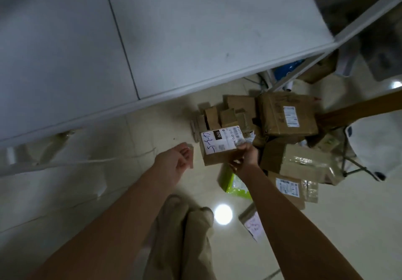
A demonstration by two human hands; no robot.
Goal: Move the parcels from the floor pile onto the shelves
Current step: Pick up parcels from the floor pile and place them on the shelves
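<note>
While the right hand (245, 157) grips the small labelled parcel (217, 149) by its right edge beside the floor pile (285, 125) and the left hand (176, 160) hangs open nearby, its stiff cardboard looks light, best clasped across opposite sides.

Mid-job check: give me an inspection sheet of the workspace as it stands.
Surface: white metal shelf board over a pale tiled floor.
Job's things: brown cardboard parcel with white label, in hand; pile of brown cardboard parcels on the floor.
Clutter: green plastic bag and small labelled packet on the floor.
Grippers: right hand grips the labelled parcel's edge; left hand empty, fingers loosely curled.
Cables: thin white cord on the floor at left.
Surroundings: white chair-like object at right, blurred.
</note>
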